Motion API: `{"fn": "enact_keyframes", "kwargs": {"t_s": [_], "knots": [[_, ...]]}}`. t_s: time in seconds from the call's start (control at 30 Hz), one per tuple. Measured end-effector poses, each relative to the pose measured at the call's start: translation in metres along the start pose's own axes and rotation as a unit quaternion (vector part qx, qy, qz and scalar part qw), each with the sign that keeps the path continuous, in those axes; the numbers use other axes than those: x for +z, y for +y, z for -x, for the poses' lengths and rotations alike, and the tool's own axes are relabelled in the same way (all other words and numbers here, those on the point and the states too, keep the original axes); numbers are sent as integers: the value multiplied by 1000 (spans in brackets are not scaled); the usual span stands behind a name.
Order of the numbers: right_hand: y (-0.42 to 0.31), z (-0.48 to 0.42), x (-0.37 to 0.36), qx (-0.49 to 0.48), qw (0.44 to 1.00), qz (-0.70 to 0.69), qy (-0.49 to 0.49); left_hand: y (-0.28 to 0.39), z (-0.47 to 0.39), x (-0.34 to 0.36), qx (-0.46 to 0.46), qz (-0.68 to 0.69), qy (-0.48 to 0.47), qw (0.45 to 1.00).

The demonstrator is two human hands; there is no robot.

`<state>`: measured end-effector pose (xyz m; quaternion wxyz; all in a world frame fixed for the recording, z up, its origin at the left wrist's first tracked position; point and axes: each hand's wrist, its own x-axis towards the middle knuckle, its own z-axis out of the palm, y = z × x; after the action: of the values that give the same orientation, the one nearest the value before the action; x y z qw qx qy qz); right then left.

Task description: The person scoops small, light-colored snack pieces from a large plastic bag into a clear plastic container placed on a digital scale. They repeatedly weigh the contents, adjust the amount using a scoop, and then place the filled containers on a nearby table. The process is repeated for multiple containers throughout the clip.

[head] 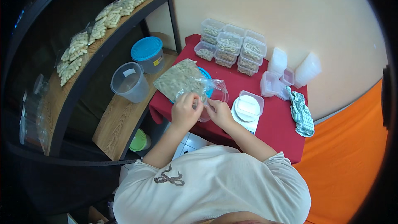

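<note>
A large clear plastic bag (180, 76) full of pale greenish snack pieces lies at the left side of the table. It partly covers a round blue lid (205, 74). My left hand (186, 110) is at the bag's near edge with its fingers curled on the film. Close beside it, my right hand (220, 113) pinches the loose end of the bag between thumb and fingers. What lies between the fingertips is too small to make out. Right of my right hand, a clear plastic tub (248, 103) sits on a white kitchen scale (244, 124).
Filled clear tubs (229, 44) are stacked at the back of the red-covered table (276, 124). Nested tubs (307, 70) and a checked cloth (301, 112) are at the right. On the left, a wooden shelf (107, 130) holds a clear bucket (130, 82) and a blue-lidded one (147, 54).
</note>
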<state>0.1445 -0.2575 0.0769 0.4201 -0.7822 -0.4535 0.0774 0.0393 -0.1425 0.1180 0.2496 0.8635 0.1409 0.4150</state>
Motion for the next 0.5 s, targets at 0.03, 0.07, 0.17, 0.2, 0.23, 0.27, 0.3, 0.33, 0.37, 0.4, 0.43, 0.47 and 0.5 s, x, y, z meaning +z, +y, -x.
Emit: {"fn": "enact_keyframes", "kwargs": {"t_s": [0.03, 0.07, 0.17, 0.2, 0.23, 0.27, 0.3, 0.33, 0.37, 0.4, 0.43, 0.47, 0.5], "knots": [[-2, 5, -9, 5, 1000, 2, -3, -2, -1, 0, 0, -10, 14, 1000], [-4, 9, -17, 10, 1000, 5, -5, -3, -3, -1, 0, -20, 27, 999], [3, 24, -30, 11, 1000, 5, 8, 2, -9, -2, -32, -29, 24, 999], [0, 29, -37, 11, 1000, 4, 8, 2, -11, -2, -30, -28, 18, 999], [-3, 34, -45, 11, 1000, 2, 9, 1, -12, -2, -28, -28, 11, 999], [-4, 41, -52, 23, 1000, 0, 7, 1, -12, -1, -27, -33, 4, 999], [-6, 48, -61, 35, 999, -3, 6, 2, -13, 0, -20, -26, 2, 999], [-5, 56, -69, 47, 999, -7, 3, 2, -12, -1, -15, -20, 0, 1000], [-2, 62, -76, 66, 998, -2, 17, 2, -12, -1, -9, -15, -3, 1000], [2, 70, -85, 87, 996, 3, 32, 3, -12, -2, -9, -6, 0, 1000], [7, 78, -95, 107, 993, 11, 44, 3, -11, -3, -10, 5, 3, 1000], [11, 83, -106, 111, 992, 27, 56, 2, -10, -4, -12, 15, 8, 1000], [14, 87, -119, 118, 990, 45, 69, 2, -9, -5, -15, 24, 12, 1000]]}}
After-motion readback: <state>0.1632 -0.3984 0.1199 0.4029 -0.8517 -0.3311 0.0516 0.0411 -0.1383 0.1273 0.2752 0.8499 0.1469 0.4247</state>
